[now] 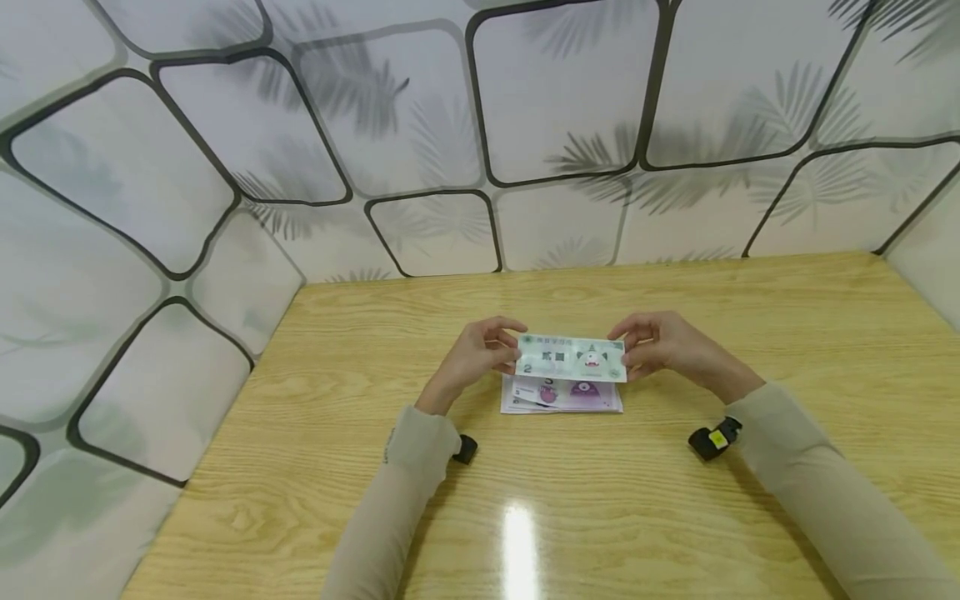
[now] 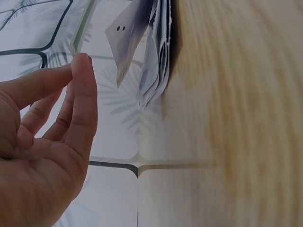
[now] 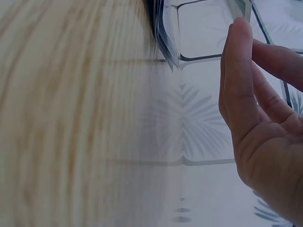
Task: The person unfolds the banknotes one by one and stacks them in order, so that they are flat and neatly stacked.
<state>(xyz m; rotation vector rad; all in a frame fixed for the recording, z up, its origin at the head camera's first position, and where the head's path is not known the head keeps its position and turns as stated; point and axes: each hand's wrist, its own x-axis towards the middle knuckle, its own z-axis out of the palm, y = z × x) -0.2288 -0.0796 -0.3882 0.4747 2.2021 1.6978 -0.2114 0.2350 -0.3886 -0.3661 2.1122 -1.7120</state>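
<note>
A pale green play banknote, marked with a 2 and a cartoon face, is held level by its two short ends. My left hand pinches its left end between thumb and fingers, while the right hand pinches the right end. Below it on the table lies a loose stack of banknotes, a purple one on top. In the left wrist view, one purple note bends up away from the stack. Only a thin edge of the green note shows in the right wrist view.
The wooden table reaches back to a patterned wall with dark outlines and leaf shadows. A similar panel borders the left side. Black wrist cameras hang under the sleeves. A bright reflection lies on the table's near part.
</note>
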